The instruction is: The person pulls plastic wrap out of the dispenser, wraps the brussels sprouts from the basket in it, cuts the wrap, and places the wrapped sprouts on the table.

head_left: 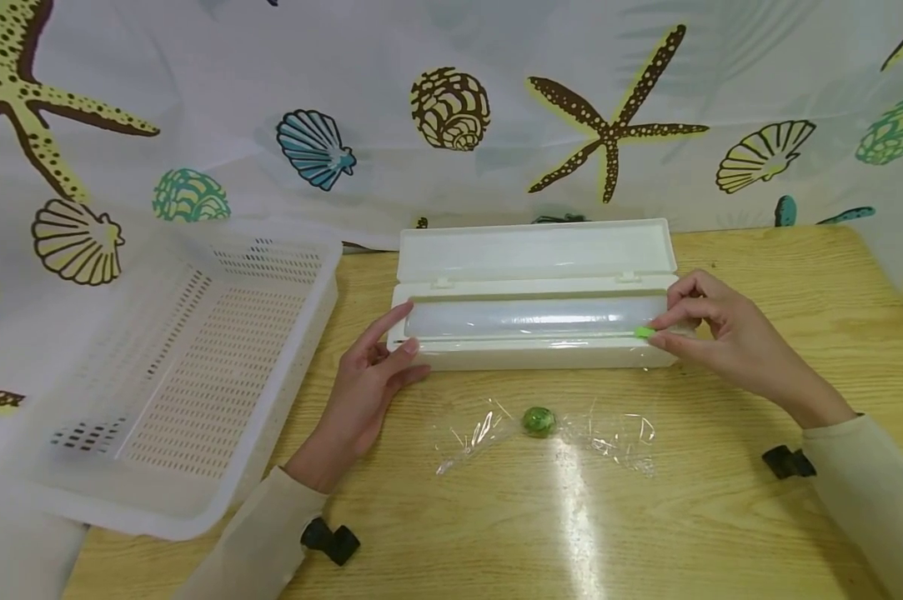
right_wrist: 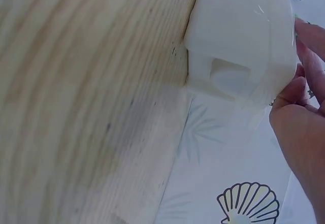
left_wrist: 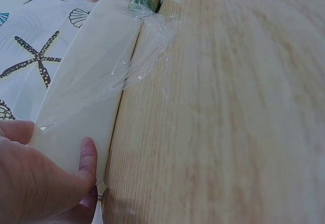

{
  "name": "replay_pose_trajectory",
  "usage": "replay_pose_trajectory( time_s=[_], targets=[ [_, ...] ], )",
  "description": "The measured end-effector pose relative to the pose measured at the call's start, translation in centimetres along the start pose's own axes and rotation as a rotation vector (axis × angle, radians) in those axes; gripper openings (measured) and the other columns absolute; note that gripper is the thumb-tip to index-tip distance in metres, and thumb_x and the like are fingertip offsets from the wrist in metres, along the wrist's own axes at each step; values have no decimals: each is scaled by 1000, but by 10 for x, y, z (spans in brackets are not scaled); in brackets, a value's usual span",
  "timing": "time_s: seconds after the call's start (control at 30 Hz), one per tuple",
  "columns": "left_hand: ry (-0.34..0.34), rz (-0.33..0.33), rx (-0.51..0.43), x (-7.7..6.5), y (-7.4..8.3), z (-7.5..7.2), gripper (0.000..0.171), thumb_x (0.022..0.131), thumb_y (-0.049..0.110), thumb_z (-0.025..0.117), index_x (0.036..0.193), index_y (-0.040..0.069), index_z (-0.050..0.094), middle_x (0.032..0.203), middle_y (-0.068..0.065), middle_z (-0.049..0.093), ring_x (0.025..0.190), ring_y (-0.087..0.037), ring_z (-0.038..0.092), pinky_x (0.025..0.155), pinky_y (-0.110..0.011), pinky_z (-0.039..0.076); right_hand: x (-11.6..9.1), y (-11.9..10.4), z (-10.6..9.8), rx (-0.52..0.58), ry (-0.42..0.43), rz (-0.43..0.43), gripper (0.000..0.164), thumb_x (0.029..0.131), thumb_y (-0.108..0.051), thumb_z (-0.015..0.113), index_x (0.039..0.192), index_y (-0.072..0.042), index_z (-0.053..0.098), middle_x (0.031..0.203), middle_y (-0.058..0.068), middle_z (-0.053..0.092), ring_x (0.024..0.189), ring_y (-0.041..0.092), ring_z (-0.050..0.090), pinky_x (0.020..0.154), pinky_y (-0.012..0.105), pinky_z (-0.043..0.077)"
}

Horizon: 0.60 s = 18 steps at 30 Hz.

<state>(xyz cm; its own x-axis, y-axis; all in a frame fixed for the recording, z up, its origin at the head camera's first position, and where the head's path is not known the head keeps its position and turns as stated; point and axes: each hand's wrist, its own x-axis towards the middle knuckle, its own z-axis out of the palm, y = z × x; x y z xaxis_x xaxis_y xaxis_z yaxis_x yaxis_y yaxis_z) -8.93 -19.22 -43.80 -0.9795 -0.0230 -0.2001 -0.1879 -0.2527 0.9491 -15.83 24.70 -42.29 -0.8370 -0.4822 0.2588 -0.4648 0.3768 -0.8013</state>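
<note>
A white cling film dispenser lies on the table with its lid raised, showing the film roll inside. My left hand grips its left end, thumb along the front and forefinger on top. At the right end, my right hand pinches the small bright green slider between thumb and forefinger; the right wrist view barely shows it. Clear film hangs over the dispenser's front. Before it lies a small round green item, its kind unclear, with crinkled clear film about it.
A white perforated plastic basket stands on the left, close to my left forearm. Behind the dispenser hangs a white cloth printed with shells and starfish. The wooden table extends toward me.
</note>
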Motion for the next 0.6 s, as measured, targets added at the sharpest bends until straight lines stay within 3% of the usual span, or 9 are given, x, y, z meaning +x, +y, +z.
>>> replay_pose_trajectory(
  time_s=[0.27,0.5,0.6],
  targets=[
    [3,0,1,1,-1,0,57,110,-1,63,163,16,53,98,-2,36,92,-16,56,103,-46,60,-6,6,-7,-17,29,1,28,87,16,84,102,-8,84,111,5,57,103,17,48,85,28,40],
    [0,3,7,1,-2,0,56,111,1,63,163,17,53,98,-2,33,93,-17,58,104,-47,59,-11,11,-12,-54,55,-10,30,85,18,84,103,-6,85,106,5,56,97,20,47,77,26,41],
    [-3,4,11,1,-2,1,56,111,1,63,163,17,53,98,-2,33,93,-17,59,103,-46,59,-12,13,-14,-47,51,-9,31,85,20,83,104,-4,84,104,7,54,96,20,47,78,17,44]
  ],
)
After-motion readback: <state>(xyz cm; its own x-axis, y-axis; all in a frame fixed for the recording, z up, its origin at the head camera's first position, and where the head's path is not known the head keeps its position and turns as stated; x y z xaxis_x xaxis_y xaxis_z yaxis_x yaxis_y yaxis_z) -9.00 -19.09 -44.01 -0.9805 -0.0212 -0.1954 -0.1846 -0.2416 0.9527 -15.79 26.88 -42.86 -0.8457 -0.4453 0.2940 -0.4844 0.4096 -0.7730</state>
